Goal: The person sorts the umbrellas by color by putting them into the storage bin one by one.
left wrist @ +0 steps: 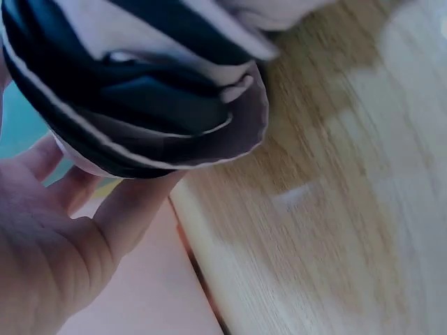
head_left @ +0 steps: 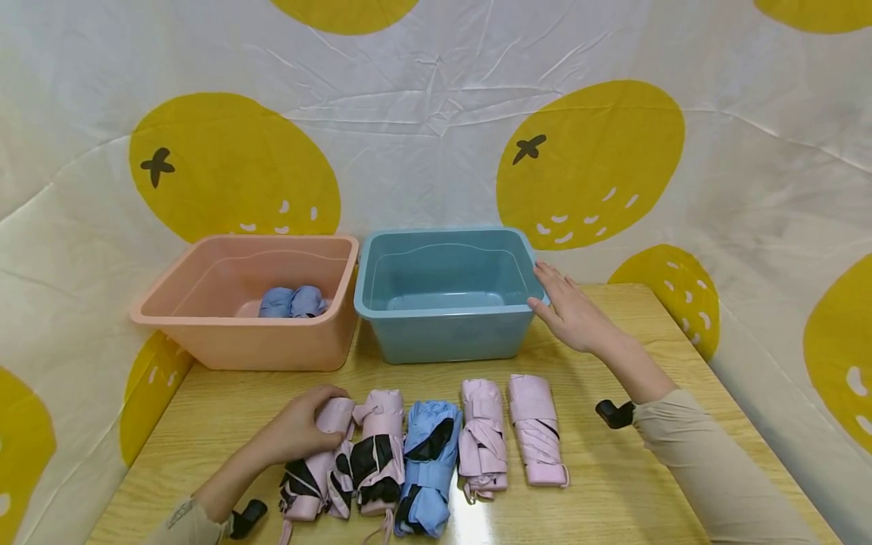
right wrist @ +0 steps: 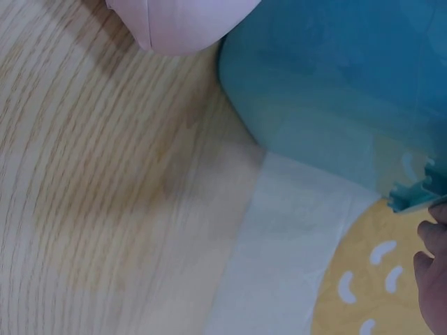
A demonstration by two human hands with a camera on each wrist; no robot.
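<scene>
My left hand (head_left: 300, 428) grips the leftmost pink folded umbrella (head_left: 320, 471), its thumb on the near right side and fingers over the far end. In the left wrist view this umbrella (left wrist: 167, 91) shows black-and-pink folds. Beside it lie another pink umbrella (head_left: 378, 458), a blue umbrella (head_left: 429, 477) and two more pink umbrellas (head_left: 482, 431) (head_left: 534, 428), side by side on the table. My right hand (head_left: 572, 310), fingers extended, touches the right rim of the blue tub (head_left: 450, 333); only part of that hand (right wrist: 434, 258) shows in the right wrist view.
Left of the blue tub stands a salmon-pink tub (head_left: 266, 344) with two blue rolled bundles (head_left: 293, 303) inside. Nothing lies in the visible part of the blue tub. A white cloth (head_left: 436, 174) with yellow fruit prints hangs behind the wooden table (head_left: 593, 477).
</scene>
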